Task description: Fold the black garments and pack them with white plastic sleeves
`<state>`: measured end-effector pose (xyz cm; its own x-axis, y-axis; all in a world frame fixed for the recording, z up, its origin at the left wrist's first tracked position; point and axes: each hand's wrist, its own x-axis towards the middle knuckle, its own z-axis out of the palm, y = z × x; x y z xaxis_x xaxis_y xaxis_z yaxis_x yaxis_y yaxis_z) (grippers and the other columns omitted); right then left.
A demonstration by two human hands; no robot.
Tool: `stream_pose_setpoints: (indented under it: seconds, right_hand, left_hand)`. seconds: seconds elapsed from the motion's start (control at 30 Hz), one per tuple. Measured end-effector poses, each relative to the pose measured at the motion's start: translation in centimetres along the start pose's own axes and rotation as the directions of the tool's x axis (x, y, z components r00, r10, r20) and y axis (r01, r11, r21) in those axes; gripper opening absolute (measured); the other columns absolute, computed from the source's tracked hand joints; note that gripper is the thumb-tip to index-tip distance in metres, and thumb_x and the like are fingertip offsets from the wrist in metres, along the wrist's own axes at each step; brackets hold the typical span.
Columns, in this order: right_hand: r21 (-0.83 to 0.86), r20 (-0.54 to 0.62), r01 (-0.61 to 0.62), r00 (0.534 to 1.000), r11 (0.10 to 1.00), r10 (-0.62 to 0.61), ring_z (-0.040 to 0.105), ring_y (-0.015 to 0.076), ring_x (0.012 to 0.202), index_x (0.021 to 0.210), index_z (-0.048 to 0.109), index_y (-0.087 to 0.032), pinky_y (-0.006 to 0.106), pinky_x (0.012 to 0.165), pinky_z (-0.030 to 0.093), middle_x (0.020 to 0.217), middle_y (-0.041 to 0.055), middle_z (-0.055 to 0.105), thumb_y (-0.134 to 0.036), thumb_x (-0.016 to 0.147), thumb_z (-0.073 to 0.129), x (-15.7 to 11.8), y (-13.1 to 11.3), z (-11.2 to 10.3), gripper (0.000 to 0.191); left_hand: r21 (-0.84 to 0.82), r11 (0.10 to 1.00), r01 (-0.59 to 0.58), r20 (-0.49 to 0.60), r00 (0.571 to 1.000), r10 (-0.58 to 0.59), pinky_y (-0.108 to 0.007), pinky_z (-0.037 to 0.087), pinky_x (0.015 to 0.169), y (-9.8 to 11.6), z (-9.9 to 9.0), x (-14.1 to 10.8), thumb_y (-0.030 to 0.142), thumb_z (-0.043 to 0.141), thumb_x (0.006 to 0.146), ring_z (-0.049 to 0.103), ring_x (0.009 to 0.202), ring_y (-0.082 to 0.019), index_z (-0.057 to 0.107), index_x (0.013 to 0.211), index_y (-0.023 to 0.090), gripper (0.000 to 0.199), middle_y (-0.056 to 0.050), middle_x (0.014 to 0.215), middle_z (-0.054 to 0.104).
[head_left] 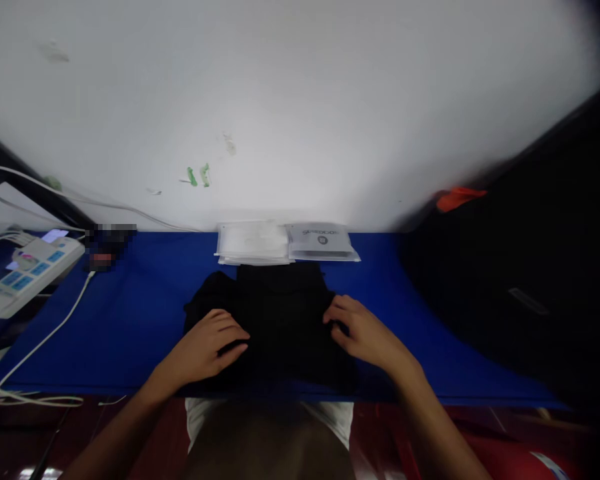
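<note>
A black cloth garment (285, 313), partly folded, lies on the blue tabletop in front of me. Its dark folds hide what kind of garment it is. My left hand (213, 343) rests on the garment's left part, fingers stretched out and thumb apart. At the right edge my right hand (357, 327) has its fingers and thumb curled in on the black cloth. Just beyond the garment lie a stack of white plastic packets (253, 243) and a frosted zip bag (323, 241) with dark print.
On the left are a white power strip (35, 270), a white cable (60, 323) and a dark, pixelated object (105, 247). A large black bag or cloth mass (510, 287) fills the right, with an orange piece (460, 197) on it. A white wall (300, 120) stands behind.
</note>
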<state>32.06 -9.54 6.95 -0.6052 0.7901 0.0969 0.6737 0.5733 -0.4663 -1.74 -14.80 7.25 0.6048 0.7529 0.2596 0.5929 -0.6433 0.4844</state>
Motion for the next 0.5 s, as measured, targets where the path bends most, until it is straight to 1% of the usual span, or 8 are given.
stream_pose_setpoints:
  seconds: [0.07, 0.13, 0.17, 0.2, 0.27, 0.3, 0.4, 0.5]
  right_hand:
    - [-0.064, 0.001, -0.002, 1.000, 0.998, 0.002, 0.058, 0.0224, 0.081, 0.085, 0.064, -0.022, 0.043, 0.080, 0.049, 0.085, 0.0050, 0.060, -0.015, 0.083, 0.053, 0.0, -0.2, 0.2, 0.013]
    - [-0.087, -0.074, -0.007, 0.997, 0.996, 0.000, 0.057, 0.0227, 0.080, 0.085, 0.063, -0.021, 0.042, 0.077, 0.049, 0.085, 0.0062, 0.060, -0.021, 0.091, 0.050, 0.4, -0.4, 0.4, 0.015]
    - [-0.092, -0.129, -0.012, 0.992, 0.996, 0.000, 0.056, 0.0229, 0.080, 0.086, 0.063, -0.021, 0.041, 0.075, 0.050, 0.085, 0.0068, 0.060, -0.023, 0.093, 0.048, 0.6, -0.6, 0.5, 0.017]
    - [-0.093, -0.185, -0.014, 0.983, 0.996, -0.003, 0.056, 0.0230, 0.080, 0.088, 0.062, -0.020, 0.040, 0.074, 0.050, 0.086, 0.0074, 0.060, -0.024, 0.094, 0.047, 0.9, -0.8, 0.6, 0.017]
    - [-0.078, -0.263, 0.007, 0.964, 0.997, -0.027, 0.055, 0.0228, 0.081, 0.094, 0.061, -0.020, 0.040, 0.074, 0.050, 0.089, 0.0081, 0.062, -0.024, 0.096, 0.046, 1.5, -1.3, 0.9, 0.015]
    - [-0.067, -0.272, 0.032, 0.961, 0.997, -0.049, 0.056, 0.0226, 0.082, 0.096, 0.061, -0.020, 0.040, 0.075, 0.050, 0.090, 0.0081, 0.062, -0.023, 0.096, 0.046, 1.7, -1.5, 1.1, 0.015]
    - [-0.052, -0.210, 0.111, 0.970, 0.992, -0.120, 0.056, 0.0214, 0.081, 0.097, 0.060, -0.020, 0.037, 0.074, 0.049, 0.088, 0.0069, 0.063, -0.023, 0.097, 0.045, 2.5, -1.8, 2.0, 0.015]
    - [-0.087, -0.150, 0.124, 0.979, 0.988, -0.136, 0.057, 0.0212, 0.078, 0.094, 0.061, -0.020, 0.036, 0.072, 0.048, 0.084, 0.0064, 0.063, -0.022, 0.097, 0.045, 2.9, -1.3, 3.0, 0.016]
  left_hand:
    - [0.029, 0.998, 0.063, -0.173, 0.983, -0.057, -0.034, 0.049, 0.086, -1.2, -0.3, -0.5, 0.023, 0.057, 0.093, 0.064, 0.090, -0.018, 0.066, 0.105, 0.023, 0.015, -0.004, 0.094, 0.069]
    - [0.092, 0.976, 0.200, -0.327, 0.932, -0.160, -0.037, 0.050, 0.089, -2.9, -0.8, -0.9, 0.028, 0.059, 0.092, 0.062, 0.100, -0.022, 0.064, 0.113, 0.023, 0.022, -0.007, 0.105, 0.067]
    - [0.118, 0.954, 0.276, -0.371, 0.903, -0.215, -0.041, 0.049, 0.093, -4.0, -1.0, -1.1, 0.031, 0.060, 0.091, 0.059, 0.106, -0.024, 0.061, 0.120, 0.024, 0.030, -0.009, 0.113, 0.065]
    - [0.128, 0.931, 0.341, -0.388, 0.881, -0.270, -0.044, 0.047, 0.098, -5.1, -1.1, -1.2, 0.034, 0.060, 0.090, 0.057, 0.113, -0.026, 0.057, 0.127, 0.023, 0.039, -0.011, 0.121, 0.062]
    - [0.101, 0.905, 0.414, -0.375, 0.858, -0.350, -0.049, 0.044, 0.102, -7.2, -1.3, -1.3, 0.040, 0.058, 0.090, 0.053, 0.120, -0.029, 0.050, 0.135, 0.020, 0.050, -0.013, 0.130, 0.058]
    - [0.083, 0.898, 0.432, -0.352, 0.856, -0.379, -0.051, 0.043, 0.103, -8.1, -1.3, -1.3, 0.042, 0.058, 0.090, 0.052, 0.122, -0.030, 0.049, 0.135, 0.019, 0.051, -0.014, 0.131, 0.057]
    - [0.075, 0.905, 0.419, -0.269, 0.882, -0.387, -0.052, 0.040, 0.106, -10.0, -1.2, -0.9, 0.043, 0.060, 0.087, 0.051, 0.123, -0.030, 0.056, 0.126, 0.019, 0.046, -0.013, 0.130, 0.059]
    - [0.091, 0.925, 0.369, -0.233, 0.911, -0.340, -0.052, 0.039, 0.106, -10.5, -1.0, -0.3, 0.037, 0.064, 0.083, 0.052, 0.122, -0.030, 0.061, 0.115, 0.020, 0.037, -0.012, 0.128, 0.060]
